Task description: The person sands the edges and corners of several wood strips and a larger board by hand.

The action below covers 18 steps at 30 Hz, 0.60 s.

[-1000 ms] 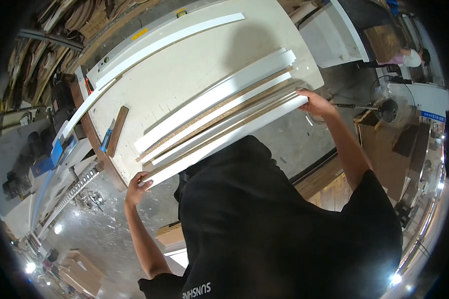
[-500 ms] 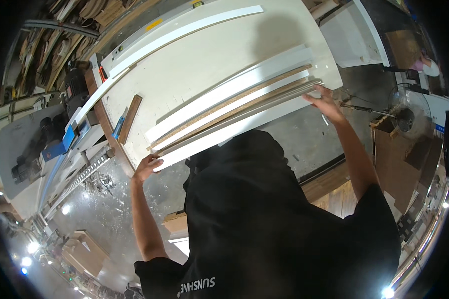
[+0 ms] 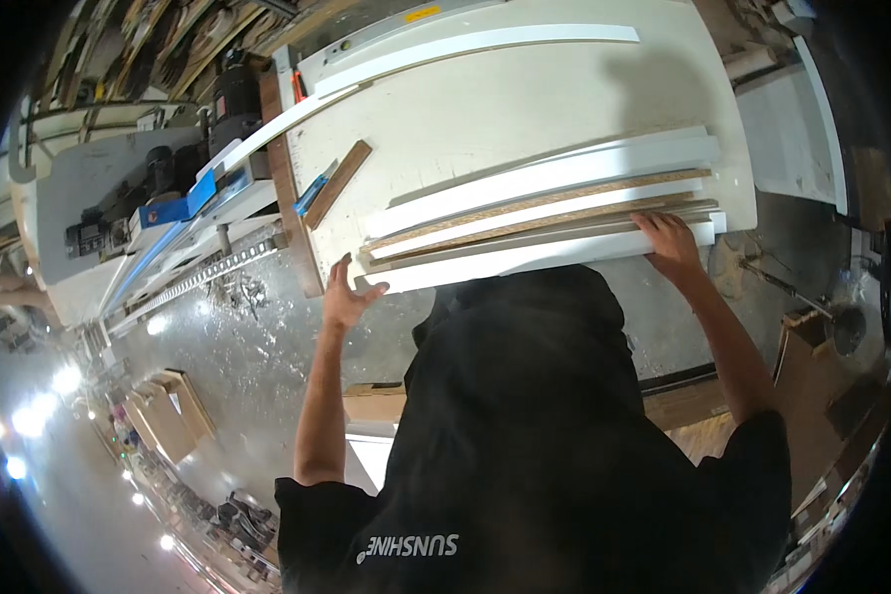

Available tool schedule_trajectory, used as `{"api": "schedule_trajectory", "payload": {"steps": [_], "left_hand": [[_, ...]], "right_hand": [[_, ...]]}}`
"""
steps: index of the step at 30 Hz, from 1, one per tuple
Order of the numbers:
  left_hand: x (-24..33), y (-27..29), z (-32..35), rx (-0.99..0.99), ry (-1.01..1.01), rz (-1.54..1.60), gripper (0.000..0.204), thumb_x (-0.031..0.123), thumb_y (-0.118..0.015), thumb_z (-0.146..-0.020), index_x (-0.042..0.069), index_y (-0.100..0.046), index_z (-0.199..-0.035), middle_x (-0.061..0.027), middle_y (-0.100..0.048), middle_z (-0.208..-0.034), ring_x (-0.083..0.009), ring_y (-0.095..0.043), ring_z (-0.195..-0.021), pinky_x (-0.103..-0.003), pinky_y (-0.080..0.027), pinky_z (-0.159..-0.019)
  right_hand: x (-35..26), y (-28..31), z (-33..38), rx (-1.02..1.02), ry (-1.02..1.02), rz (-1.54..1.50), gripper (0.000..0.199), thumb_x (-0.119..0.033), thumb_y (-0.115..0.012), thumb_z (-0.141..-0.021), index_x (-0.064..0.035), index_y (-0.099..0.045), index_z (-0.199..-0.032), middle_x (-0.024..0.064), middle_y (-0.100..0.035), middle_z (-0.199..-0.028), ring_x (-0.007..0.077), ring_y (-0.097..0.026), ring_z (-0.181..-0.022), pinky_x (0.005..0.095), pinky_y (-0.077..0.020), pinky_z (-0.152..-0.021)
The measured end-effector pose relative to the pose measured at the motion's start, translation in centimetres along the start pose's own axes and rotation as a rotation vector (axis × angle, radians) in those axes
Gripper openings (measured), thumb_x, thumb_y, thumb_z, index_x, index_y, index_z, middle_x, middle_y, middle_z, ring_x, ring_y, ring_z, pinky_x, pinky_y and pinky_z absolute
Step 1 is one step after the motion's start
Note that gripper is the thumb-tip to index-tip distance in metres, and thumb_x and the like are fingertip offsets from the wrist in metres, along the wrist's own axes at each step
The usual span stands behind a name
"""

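White strip (image 3: pixel 604 247) lies along the desk's (image 3: pixel 525 99) 6 o'clock edge. Left grip (image 3: pixel 344 300), 9 o'clock end: fingers apart. Right grip (image 3: pixel 674 249), 3 o'clock end: fingers touching strip, clamping undeterminable. Advise steadying both ends.

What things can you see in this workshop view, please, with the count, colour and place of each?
Boards: several, white and brown, along the table's near side
Table: one, cream, upper middle
Long strip: at least one, white, table's far side
Level: one, grey, far edge
Wood block: one, brown, table's left part
Knife: one, blue, beside the block
Machine: one, grey with blue parts, left
Scrap wood: many pieces, brown, upper left
Cardboard box: at least one, brown, floor, lower left
Lights: several, white, lower left
Shirt: one, black, bottom centre
Left hand: one, bare, spread at the boards' left end
Right hand: one, bare, on the near boards, toward their right end
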<state>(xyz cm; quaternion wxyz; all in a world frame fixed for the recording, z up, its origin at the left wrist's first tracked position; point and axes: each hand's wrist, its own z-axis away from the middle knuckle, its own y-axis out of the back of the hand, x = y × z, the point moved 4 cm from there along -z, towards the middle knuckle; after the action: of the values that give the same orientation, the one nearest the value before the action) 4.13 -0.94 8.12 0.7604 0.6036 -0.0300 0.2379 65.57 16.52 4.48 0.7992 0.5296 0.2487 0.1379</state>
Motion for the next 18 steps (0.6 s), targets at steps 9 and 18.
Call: {"api": "schedule_trajectory", "payload": {"steps": [9, 18], "left_hand": [[6.7, -4.3, 0.2, 0.007, -0.420, -0.305, 0.073, 0.018, -0.086, -0.075, 0.005, -0.054, -0.140, -0.0155, -0.065, -0.128, -0.0357, -0.059, -0.125, -0.047, -0.047, -0.109], [7.2, -4.7, -1.1, -0.104, -0.412, -0.162, 0.064, 0.011, -0.085, -0.071, 0.007, -0.059, -0.129, -0.0151, -0.068, -0.121, -0.0367, -0.062, -0.117, -0.048, -0.047, -0.105]], "right_hand": [[-1.3, 1.4, -1.0, 0.024, 0.064, 0.002, 0.071, -0.004, -0.079, -0.073, -0.0117, -0.056, -0.139, 0.0151, -0.066, -0.130, 0.0390, -0.061, -0.123, 0.0508, -0.0471, -0.108], [2.2, -2.6, 0.0, 0.055, 0.036, 0.100, 0.064, -0.008, -0.078, -0.075, -0.0156, -0.059, -0.135, 0.0118, -0.067, -0.129, 0.0345, -0.062, -0.124, 0.0498, -0.0427, -0.114]]}}
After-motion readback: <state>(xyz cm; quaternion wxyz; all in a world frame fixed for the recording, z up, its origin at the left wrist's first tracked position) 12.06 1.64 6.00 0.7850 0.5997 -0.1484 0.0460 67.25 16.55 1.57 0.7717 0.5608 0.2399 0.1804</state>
